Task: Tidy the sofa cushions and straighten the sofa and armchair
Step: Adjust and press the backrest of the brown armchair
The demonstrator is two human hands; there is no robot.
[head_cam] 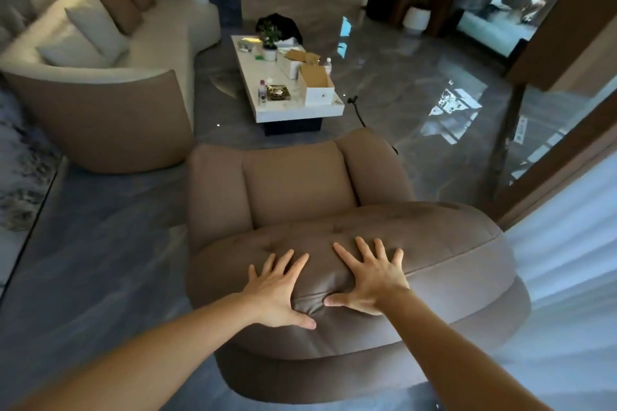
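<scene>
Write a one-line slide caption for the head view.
Both hands, left hand and right hand, press flat on the brown armchair backrest, facing the coffee table.

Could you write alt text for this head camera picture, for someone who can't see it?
Seen from above, a person's left hand and right hand press flat, fingers spread, on the padded back of a brown armchair. Beyond it stand a cluttered white coffee table and a curved cream sofa with propped cushions.
</scene>
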